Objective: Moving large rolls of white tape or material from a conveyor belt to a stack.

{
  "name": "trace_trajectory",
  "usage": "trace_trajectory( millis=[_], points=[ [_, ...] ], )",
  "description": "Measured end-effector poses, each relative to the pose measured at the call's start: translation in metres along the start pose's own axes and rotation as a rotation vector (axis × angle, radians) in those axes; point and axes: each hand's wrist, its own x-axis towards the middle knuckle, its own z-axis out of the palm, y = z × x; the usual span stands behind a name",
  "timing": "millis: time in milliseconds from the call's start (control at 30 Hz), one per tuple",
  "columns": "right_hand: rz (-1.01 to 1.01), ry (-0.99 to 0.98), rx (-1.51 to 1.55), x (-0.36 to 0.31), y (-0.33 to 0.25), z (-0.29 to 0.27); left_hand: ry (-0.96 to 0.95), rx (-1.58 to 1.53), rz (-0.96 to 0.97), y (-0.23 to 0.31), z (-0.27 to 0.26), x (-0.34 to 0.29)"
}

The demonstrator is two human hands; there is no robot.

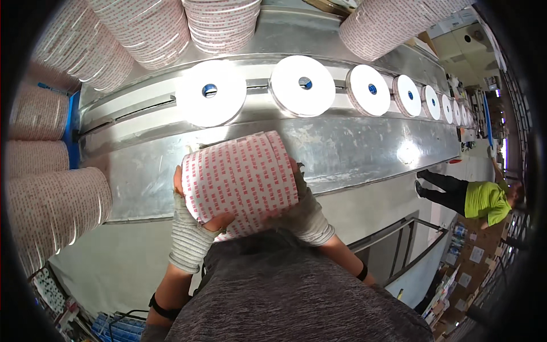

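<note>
Clasping a white cylinder covered in red print (242, 179), a person in a dark grey textured top (285, 288) works at the near long edge of a shiny grey metal counter (364, 142). The left hand (195, 228), in a light grey knitted glove with bare fingers, supports the cylinder's left end, thumb across its near side; the right hand (305, 211), similarly gloved, cups the right end, its fingers partly hidden. The cylinder is slightly tilted over the counter's near edge; whether it touches the metal cannot be told. Behind it, round white-topped rolls with blue centres (196, 108) line a track toward the counter's right end. Tall red-printed white stacks (222, 25) stand along the far edge, with more cylinders (60, 208) beside the left end.
</note>
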Motion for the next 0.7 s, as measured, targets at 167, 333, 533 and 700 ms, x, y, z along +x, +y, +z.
trace_trajectory(
  millis=[167,333,533,700],
  points=[
    [0.284,-0.100,0.248,0.013,-0.007,-0.006,-0.018,0.011,-0.016,0.001,-0.007,0.005],
    [0.331,-0.102,0.482,0.030,0.000,-0.027,-0.032,-0.013,-0.086,-0.013,-0.025,0.007],
    [0.296,0.006,0.205,0.013,0.002,-0.025,0.199,-0.513,-0.262,-0.134,-0.168,-0.037],
    [0.182,0.151,0.661,0.049,-0.025,-0.019,0.250,0.304,0.164,-0.003,-0.129,-0.025]
  ],
)
